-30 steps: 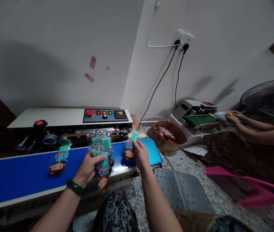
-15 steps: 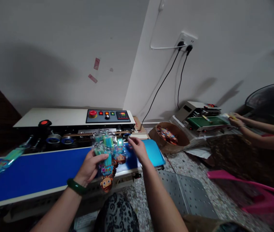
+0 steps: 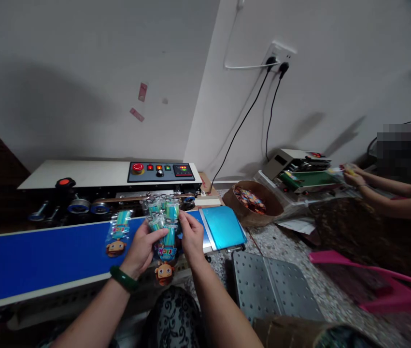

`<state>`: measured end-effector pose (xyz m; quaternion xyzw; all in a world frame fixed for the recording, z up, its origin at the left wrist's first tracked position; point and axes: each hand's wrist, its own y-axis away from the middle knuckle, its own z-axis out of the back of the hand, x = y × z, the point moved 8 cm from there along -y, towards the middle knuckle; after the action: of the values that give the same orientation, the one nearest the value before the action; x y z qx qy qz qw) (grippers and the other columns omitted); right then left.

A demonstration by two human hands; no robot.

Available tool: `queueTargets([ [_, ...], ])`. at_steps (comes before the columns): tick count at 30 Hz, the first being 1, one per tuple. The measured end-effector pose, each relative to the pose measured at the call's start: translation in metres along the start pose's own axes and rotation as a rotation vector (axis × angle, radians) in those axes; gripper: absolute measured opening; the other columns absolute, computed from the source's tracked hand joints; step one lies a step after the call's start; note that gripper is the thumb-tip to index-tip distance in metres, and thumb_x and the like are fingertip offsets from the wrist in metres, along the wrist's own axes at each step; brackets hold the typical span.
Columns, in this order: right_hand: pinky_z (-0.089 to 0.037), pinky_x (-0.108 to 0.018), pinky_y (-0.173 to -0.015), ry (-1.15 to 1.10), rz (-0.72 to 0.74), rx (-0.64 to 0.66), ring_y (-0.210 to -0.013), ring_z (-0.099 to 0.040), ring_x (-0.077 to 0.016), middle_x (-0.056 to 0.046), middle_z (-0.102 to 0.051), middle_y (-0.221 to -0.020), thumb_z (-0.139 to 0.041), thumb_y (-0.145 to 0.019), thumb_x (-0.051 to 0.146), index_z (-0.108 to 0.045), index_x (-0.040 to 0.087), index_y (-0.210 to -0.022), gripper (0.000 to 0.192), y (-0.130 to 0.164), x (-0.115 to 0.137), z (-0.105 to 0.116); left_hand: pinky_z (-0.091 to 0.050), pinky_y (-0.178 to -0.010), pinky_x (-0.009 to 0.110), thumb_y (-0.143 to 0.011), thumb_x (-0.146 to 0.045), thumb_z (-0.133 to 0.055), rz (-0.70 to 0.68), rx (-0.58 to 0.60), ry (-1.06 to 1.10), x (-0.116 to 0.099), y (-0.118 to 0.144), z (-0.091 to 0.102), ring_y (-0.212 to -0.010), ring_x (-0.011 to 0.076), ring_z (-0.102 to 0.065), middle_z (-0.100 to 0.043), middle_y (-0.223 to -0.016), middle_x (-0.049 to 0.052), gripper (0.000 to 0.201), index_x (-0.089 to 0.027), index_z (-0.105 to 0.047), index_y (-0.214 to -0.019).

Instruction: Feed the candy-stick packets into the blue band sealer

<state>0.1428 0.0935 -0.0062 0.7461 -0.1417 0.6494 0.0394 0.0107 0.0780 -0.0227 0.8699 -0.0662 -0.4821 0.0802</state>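
Near the bottom center, I see the left forearm rise from the lower left, a green bangle (image 3: 123,279) at its wrist; the left hand (image 3: 140,250) has its thumb laid over a fan of packets (image 3: 169,238), gripping them between thumb and fingers. The right forearm slants up from the lower right, and the right hand (image 3: 192,238) bends in to the bundle's right edge, fingers drawn close together; I can't tell whether they pinch a packet. The bundle hangs over the front edge of a blue belt (image 3: 53,253), hiding part of it and of the machine (image 3: 82,175) behind. A single packet (image 3: 119,233) lies on the belt, just left of the left hand. Right of center stands a box (image 3: 233,207) of packets, with a metal stool (image 3: 272,285) below and a co-worker's hands (image 3: 353,175) at far right.
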Motion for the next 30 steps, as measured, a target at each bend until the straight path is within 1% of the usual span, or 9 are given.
queueTargets([
  [5,-0.044,-0.028,-0.080,-0.055,-0.005,-0.088,-0.089,-0.057,-0.0183,-0.002,-0.066,-0.092,-0.055,-0.075,0.036,-0.067,0.019,-0.088,0.024,0.005,0.004,0.009,-0.048,-0.071,0.030,-0.058,-0.014,-0.069,-0.014,0.002,0.019,0.002,0.000,-0.004,-0.077,0.0183,-0.062,-0.066,-0.089,0.005,0.039,-0.016,-0.056,-0.095],
  [9,-0.045,-0.023,-0.064,-0.133,-0.032,-0.177,-0.073,-0.056,-0.0142,-0.001,-0.064,-0.079,-0.053,-0.076,0.040,-0.064,0.017,-0.082,0.026,0.006,0.000,0.020,-0.049,-0.071,0.033,-0.059,-0.014,-0.069,-0.023,-0.014,0.066,0.000,0.000,-0.005,-0.074,0.0190,-0.062,-0.067,-0.087,0.004,0.042,-0.017,-0.056,-0.098],
  [13,-0.042,-0.020,-0.049,-0.267,-0.166,-0.057,-0.053,-0.052,-0.0096,0.002,-0.061,-0.069,-0.060,-0.071,0.038,-0.057,0.019,-0.087,0.026,0.007,-0.015,0.011,-0.049,-0.071,0.033,-0.057,-0.015,-0.070,-0.010,-0.045,0.074,0.002,-0.001,-0.001,-0.075,0.0200,-0.063,-0.067,-0.087,0.004,0.044,-0.017,-0.056,-0.098],
  [15,-0.043,-0.020,-0.050,-0.291,-0.194,-0.007,-0.054,-0.053,-0.0098,0.002,-0.062,-0.070,-0.065,-0.066,0.034,-0.055,0.019,-0.089,0.029,0.006,-0.017,0.009,-0.049,-0.070,0.033,-0.057,-0.015,-0.071,-0.008,-0.044,0.059,0.002,-0.001,0.000,-0.076,0.0199,-0.063,-0.067,-0.087,0.004,0.043,-0.017,-0.056,-0.098],
  [17,-0.045,-0.021,-0.054,-0.301,-0.197,-0.031,-0.058,-0.056,-0.0111,0.001,-0.063,-0.072,-0.067,-0.063,0.031,-0.054,0.019,-0.090,0.032,0.001,-0.017,0.018,-0.050,-0.070,0.033,-0.058,-0.016,-0.070,-0.007,-0.049,0.044,0.001,-0.001,0.002,-0.076,0.0198,-0.063,-0.067,-0.087,0.004,0.043,-0.017,-0.055,-0.098],
  [20,-0.044,-0.021,-0.050,-0.243,-0.249,-0.068,-0.056,-0.057,-0.0118,0.002,-0.063,-0.067,-0.068,-0.059,0.029,-0.053,0.019,-0.087,0.034,-0.011,-0.021,0.042,-0.051,-0.067,0.033,-0.058,-0.016,-0.071,-0.005,-0.080,0.033,-0.004,-0.002,0.009,-0.073,0.0191,-0.063,-0.067,-0.084,0.003,0.047,-0.018,-0.055,-0.101],
  [25,-0.039,-0.019,-0.041,-0.054,-0.417,-0.088,-0.045,-0.052,-0.0105,0.004,-0.058,-0.056,-0.064,-0.053,0.026,-0.054,0.017,-0.073,0.024,-0.033,-0.040,0.080,-0.052,-0.063,0.032,-0.055,-0.016,-0.072,-0.024,-0.123,0.037,-0.016,-0.003,0.021,-0.068,0.0178,-0.063,-0.067,-0.082,0.002,0.050,-0.018,-0.055,-0.102],
  [27,-0.038,-0.020,-0.039,0.000,-0.459,-0.071,-0.041,-0.049,-0.0099,0.004,-0.056,-0.052,-0.063,-0.051,0.024,-0.054,0.016,-0.067,0.020,-0.039,-0.045,0.085,-0.052,-0.062,0.031,-0.055,-0.016,-0.072,-0.027,-0.127,0.038,-0.019,-0.002,0.023,-0.067,0.0170,-0.062,-0.067,-0.080,0.003,0.047,-0.017,-0.057,-0.100],
  [30,-0.038,-0.021,-0.038,0.047,-0.483,-0.039,-0.038,-0.047,-0.0098,0.002,-0.054,-0.049,-0.062,-0.050,0.020,-0.054,0.015,-0.061,0.014,-0.049,-0.048,0.080,-0.052,-0.064,0.032,-0.055,-0.015,-0.072,-0.013,-0.114,0.042,-0.019,-0.001,0.020,-0.067,0.0171,-0.063,-0.067,-0.081,0.003,0.043,-0.016,-0.058,-0.096],
])
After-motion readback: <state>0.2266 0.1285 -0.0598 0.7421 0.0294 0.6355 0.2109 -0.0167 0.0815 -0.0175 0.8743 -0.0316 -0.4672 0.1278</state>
